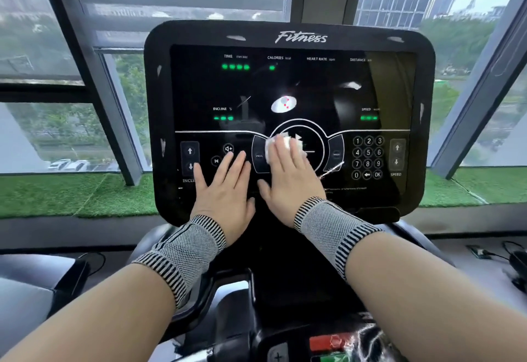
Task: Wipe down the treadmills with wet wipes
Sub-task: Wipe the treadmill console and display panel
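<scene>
A: From the head view, what sits in front of the person?

B: A glossy black treadmill console with rounded corners [289, 116], its smooth dark screen lit with small green readouts and a white number keypad [367, 158] at the lower right.

A: And the hands?

B: The right hand [288, 175] lies flat, fingers straight and together, pressing a crumpled white wet wipe [281, 145] against the round centre control of the console. The wipe pokes out beyond the fingertips, soft and wrinkled. The left hand [225, 188] rests just beside it, palm down, fingers spread and straight on the panel, holding nothing.

A: Anything on the wrists?

B: Each wears a knitted grey wrist sleeve with black-and-white ribbed edges [182, 250].

A: Beyond the console?

B: A strip of rough green artificial turf [71, 196] along the window sill, then tall glass panes in grey metal frames [94, 56].
</scene>
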Action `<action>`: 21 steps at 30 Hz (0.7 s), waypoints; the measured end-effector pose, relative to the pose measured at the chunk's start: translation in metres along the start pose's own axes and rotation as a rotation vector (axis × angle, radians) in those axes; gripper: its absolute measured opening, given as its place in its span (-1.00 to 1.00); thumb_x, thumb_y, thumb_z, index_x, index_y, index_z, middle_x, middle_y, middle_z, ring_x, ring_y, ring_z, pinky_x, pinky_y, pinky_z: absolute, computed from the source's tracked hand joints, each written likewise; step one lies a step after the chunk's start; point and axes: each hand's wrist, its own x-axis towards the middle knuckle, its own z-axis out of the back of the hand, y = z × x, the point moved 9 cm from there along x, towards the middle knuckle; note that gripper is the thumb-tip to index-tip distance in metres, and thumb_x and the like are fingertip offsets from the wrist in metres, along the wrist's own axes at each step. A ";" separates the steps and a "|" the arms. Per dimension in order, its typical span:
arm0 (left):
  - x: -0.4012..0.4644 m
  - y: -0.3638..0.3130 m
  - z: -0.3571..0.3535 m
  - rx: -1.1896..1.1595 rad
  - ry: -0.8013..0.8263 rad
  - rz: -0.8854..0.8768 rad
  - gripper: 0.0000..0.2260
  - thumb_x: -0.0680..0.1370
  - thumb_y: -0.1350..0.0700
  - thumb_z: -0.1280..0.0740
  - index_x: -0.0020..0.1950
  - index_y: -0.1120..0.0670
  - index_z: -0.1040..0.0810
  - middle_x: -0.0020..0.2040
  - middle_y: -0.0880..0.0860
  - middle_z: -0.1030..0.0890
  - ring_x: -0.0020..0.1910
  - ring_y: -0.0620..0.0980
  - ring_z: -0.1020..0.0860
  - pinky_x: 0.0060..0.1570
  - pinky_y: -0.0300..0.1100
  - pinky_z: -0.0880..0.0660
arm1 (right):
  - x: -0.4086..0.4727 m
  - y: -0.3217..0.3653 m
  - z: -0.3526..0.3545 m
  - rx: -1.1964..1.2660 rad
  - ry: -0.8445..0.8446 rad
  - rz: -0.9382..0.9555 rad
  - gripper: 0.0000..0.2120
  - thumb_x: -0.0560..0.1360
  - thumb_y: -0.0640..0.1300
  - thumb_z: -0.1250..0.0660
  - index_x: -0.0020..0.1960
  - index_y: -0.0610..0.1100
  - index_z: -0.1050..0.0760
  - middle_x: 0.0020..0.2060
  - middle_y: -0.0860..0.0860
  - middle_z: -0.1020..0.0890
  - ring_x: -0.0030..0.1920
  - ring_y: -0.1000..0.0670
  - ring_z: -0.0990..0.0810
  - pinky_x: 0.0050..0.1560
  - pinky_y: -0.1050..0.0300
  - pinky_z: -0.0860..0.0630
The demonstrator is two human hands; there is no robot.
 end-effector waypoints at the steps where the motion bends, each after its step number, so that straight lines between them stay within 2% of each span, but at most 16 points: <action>1: 0.001 0.002 0.000 0.007 0.005 0.013 -0.39 0.61 -0.12 -0.04 0.58 0.08 0.06 0.58 -0.02 0.18 0.54 -0.05 0.24 0.38 0.31 0.29 | -0.001 0.008 -0.004 -0.034 0.030 0.102 -0.30 0.57 0.16 0.02 0.55 -0.20 0.15 0.54 -0.10 0.11 0.53 -0.15 0.15 0.52 -0.08 0.05; 2: 0.002 0.003 0.001 0.010 0.004 0.027 -0.39 0.61 -0.13 -0.03 0.58 0.08 0.07 0.58 -0.03 0.19 0.54 -0.05 0.24 0.38 0.31 0.29 | 0.000 0.008 -0.003 -0.055 0.040 0.143 -0.31 0.57 0.15 0.01 0.55 -0.19 0.13 0.55 -0.09 0.09 0.53 -0.15 0.14 0.52 -0.08 0.04; 5: 0.000 0.006 0.004 0.022 -0.004 0.054 -0.39 0.60 -0.12 -0.06 0.58 0.09 0.04 0.58 -0.02 0.16 0.55 -0.04 0.21 0.38 0.32 0.27 | 0.012 -0.022 0.014 0.041 -0.049 -0.075 -0.31 0.56 0.13 -0.05 0.55 -0.21 0.04 0.54 -0.11 0.03 0.52 -0.17 0.07 0.50 -0.09 -0.03; 6: -0.001 0.006 0.004 0.028 0.005 0.064 -0.39 0.60 -0.12 -0.06 0.58 0.09 0.04 0.58 -0.01 0.16 0.55 -0.04 0.21 0.39 0.32 0.26 | 0.013 -0.020 0.013 0.050 -0.037 -0.067 -0.30 0.56 0.13 -0.06 0.55 -0.22 0.06 0.54 -0.12 0.04 0.52 -0.18 0.08 0.50 -0.09 -0.01; 9: -0.001 0.005 0.002 0.056 0.022 0.084 -0.38 0.61 -0.14 -0.03 0.58 0.09 0.07 0.58 -0.01 0.19 0.55 -0.05 0.21 0.39 0.32 0.25 | 0.008 0.006 0.003 -0.049 -0.002 0.168 -0.29 0.56 0.15 -0.06 0.55 -0.20 0.07 0.54 -0.10 0.03 0.52 -0.17 0.09 0.51 -0.06 0.02; 12: 0.000 0.003 0.002 0.067 0.015 0.101 -0.38 0.60 -0.14 -0.03 0.57 0.10 0.07 0.58 0.00 0.18 0.55 -0.04 0.20 0.39 0.33 0.24 | 0.013 -0.017 0.012 0.015 -0.035 -0.005 -0.32 0.56 0.13 -0.05 0.54 -0.19 0.05 0.53 -0.11 0.01 0.51 -0.19 0.06 0.49 -0.09 -0.05; 13: -0.001 0.003 0.001 0.072 0.021 0.104 -0.38 0.60 -0.14 -0.03 0.57 0.10 0.08 0.58 0.00 0.19 0.55 -0.04 0.20 0.39 0.33 0.23 | 0.012 -0.016 0.011 0.018 -0.015 0.002 -0.31 0.56 0.13 -0.05 0.54 -0.20 0.08 0.54 -0.12 0.03 0.52 -0.20 0.09 0.50 -0.09 -0.02; 16: -0.005 0.002 -0.004 0.071 0.040 0.101 -0.37 0.60 -0.13 -0.03 0.57 0.10 0.11 0.58 0.00 0.20 0.54 -0.04 0.22 0.39 0.32 0.23 | -0.002 0.006 -0.004 -0.025 0.047 0.184 -0.32 0.57 0.12 -0.03 0.55 -0.19 0.09 0.55 -0.09 0.06 0.53 -0.16 0.13 0.51 -0.08 0.03; 19: -0.005 0.001 -0.001 0.059 0.021 0.090 -0.38 0.61 -0.14 -0.03 0.57 0.10 0.07 0.58 0.00 0.18 0.54 -0.04 0.21 0.40 0.32 0.23 | -0.012 -0.007 -0.005 0.007 0.026 0.052 -0.31 0.54 0.13 -0.03 0.54 -0.19 0.05 0.54 -0.08 0.01 0.52 -0.16 0.07 0.50 -0.08 -0.03; 21: -0.005 0.002 -0.001 0.069 0.032 0.067 -0.38 0.61 -0.13 -0.03 0.57 0.10 0.07 0.58 -0.01 0.17 0.54 -0.04 0.22 0.41 0.33 0.22 | -0.020 0.004 -0.018 -0.049 0.087 0.170 -0.29 0.52 0.18 0.09 0.55 -0.18 0.06 0.55 -0.09 0.03 0.53 -0.17 0.08 0.51 -0.09 -0.01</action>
